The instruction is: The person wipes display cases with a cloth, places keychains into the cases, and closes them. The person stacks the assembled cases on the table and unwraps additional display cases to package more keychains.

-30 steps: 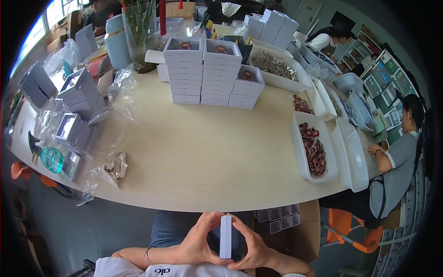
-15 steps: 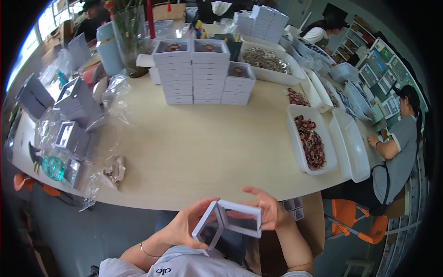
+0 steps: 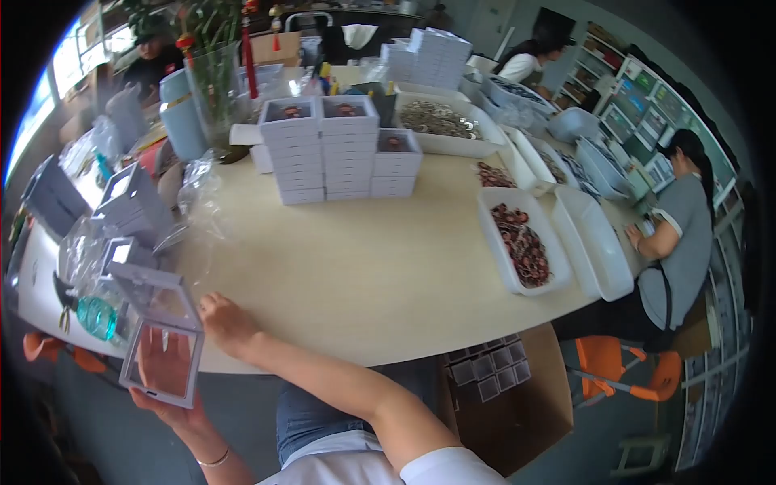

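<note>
Left hand point(image 3: 172, 412) grips the open case point(image 3: 168, 322) low, leaving its lid point(image 3: 149, 277) free — right hand point(image 3: 229, 325) curls just beside, contents unclear.

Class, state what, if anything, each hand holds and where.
Left hand: an open, white-framed rectangular case with clear panes, by its lower half. Right hand: cannot be told.

Boxes point(image 3: 347, 153) stand on the table point(image 3: 347, 267), right of the case point(image 3: 171, 326), left of a tray point(image 3: 556, 267).
</note>
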`<state>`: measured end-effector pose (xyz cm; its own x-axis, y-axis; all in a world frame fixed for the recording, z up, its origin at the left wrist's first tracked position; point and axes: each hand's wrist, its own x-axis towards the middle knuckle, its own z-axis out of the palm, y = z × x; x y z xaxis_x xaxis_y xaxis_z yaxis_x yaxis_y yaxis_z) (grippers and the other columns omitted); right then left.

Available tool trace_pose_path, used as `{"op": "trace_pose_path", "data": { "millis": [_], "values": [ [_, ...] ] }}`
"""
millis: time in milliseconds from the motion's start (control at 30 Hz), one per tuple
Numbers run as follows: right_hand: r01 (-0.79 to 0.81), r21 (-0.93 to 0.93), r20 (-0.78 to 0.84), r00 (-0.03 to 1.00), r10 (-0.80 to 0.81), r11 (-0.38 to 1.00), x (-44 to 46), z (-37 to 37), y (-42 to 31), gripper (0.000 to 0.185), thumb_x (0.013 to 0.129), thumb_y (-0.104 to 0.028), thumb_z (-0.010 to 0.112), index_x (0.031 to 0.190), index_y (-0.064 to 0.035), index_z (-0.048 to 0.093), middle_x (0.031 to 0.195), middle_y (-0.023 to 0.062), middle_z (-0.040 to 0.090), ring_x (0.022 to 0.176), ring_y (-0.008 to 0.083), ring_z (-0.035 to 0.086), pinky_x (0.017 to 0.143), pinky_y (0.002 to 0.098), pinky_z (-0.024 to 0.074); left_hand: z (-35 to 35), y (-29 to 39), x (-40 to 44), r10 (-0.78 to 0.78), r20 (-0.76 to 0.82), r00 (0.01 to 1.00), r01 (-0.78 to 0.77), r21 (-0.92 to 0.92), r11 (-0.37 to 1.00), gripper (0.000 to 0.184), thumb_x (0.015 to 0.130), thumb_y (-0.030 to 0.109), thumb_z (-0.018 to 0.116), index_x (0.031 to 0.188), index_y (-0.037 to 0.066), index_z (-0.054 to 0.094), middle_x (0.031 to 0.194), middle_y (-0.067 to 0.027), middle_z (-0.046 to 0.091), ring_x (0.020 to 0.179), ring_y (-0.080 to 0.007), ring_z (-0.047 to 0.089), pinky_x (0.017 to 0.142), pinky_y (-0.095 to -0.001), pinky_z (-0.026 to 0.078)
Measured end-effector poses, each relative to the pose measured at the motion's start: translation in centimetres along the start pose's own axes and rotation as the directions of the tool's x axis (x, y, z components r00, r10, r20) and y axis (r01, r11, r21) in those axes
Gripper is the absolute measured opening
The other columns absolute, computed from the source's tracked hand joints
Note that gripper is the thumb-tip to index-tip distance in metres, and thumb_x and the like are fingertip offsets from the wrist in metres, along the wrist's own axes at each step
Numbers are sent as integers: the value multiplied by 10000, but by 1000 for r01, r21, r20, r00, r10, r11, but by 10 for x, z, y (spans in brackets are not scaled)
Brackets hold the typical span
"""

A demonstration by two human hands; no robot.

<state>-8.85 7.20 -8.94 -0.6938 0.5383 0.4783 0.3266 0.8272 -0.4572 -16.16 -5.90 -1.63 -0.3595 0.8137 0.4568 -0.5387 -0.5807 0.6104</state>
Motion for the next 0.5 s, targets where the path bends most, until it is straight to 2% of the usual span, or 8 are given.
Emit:
{"op": "trace_pose_path", "data": {
  "millis": [100, 133, 200, 300, 333, 367, 433, 500],
  "values": [
    [-59, 427, -292, 935, 199, 902, -40, -73, -7, 161, 778, 7, 631, 939, -2, 627, 935, 153, 606, 928, 337, 578, 839, 387, 493, -17, 7, 2, -11, 11, 1000, 12, -17, 1000, 979, 789, 617, 634, 1411, -59, 296, 1442, -167, 331, 1378, -306, 262, 1183, -434, 180],
    [-70, 377, -396, 889, 229, 924, -66, -106, -2, 168, 798, 5, 652, 963, 14, 617, 922, 145, 610, 879, 318, 603, 788, 379, 513, -24, 7, 4, -15, 1, 1000, 15, -35, 999, 991, 781, 621, 639, 1414, -58, 290, 1445, -170, 327, 1389, -309, 244, 1187, -438, 172],
    [-219, 466, -505, 729, 461, 857, -143, -170, 13, 137, 862, -32, 634, 989, 13, 611, 924, 104, 613, 817, 175, 617, 695, 299, 517, -26, 4, 9, -24, -17, 1000, 23, -48, 999, 1010, 765, 623, 654, 1415, -57, 285, 1450, -173, 322, 1402, -312, 224, 1192, -442, 164],
    [-613, 242, -728, 398, 558, 752, -273, -245, 40, 141, 839, -58, 648, 945, 25, 606, 848, 101, 631, 769, 185, 611, 687, 317, 491, -16, -9, 16, -41, -19, 999, 40, -40, 998, 1029, 742, 617, 684, 1411, -60, 292, 1449, -175, 320, 1399, -314, 232, 1194, -443, 167],
    [-728, 45, -813, 371, 449, 684, -310, -265, 53, 165, 841, -68, 656, 967, 28, 610, 882, 117, 634, 796, 193, 610, 702, 324, 488, -8, -15, 19, -42, -10, 999, 42, -37, 998, 1034, 736, 613, 693, 1408, -64, 295, 1447, -177, 321, 1393, -315, 245, 1194, -443, 171],
    [-784, 151, -835, 225, 503, 602, -337, -283, 65, 188, 847, -66, 652, 1005, 29, 613, 954, 159, 634, 827, 248, 619, 717, 345, 496, -1, -19, 22, -42, -2, 999, 42, -27, 999, 1038, 730, 609, 702, 1405, -68, 297, 1445, -179, 321, 1387, -316, 257, 1193, -444, 174],
    [-904, -109, -901, 266, 342, 414, -355, -316, 79, 216, 867, -52, 602, 1066, 32, 605, 1007, 194, 612, 873, 324, 620, 733, 395, 505, 7, -31, 23, -61, 6, 998, 61, -47, 997, 1056, 716, 606, 716, 1396, -87, 300, 1438, -185, 323, 1361, -316, 298, 1190, -441, 188],
    [-955, -222, -772, 294, 563, 195, -342, -312, 86, 241, 877, -48, 565, 1105, 26, 595, 1002, 203, 595, 884, 352, 616, 735, 429, 506, 21, -41, 23, -83, 28, 996, 85, -83, 993, 1064, 712, 611, 715, 1394, -92, 300, 1435, -188, 325, 1352, -313, 311, 1186, -441, 197]
  ]
}}
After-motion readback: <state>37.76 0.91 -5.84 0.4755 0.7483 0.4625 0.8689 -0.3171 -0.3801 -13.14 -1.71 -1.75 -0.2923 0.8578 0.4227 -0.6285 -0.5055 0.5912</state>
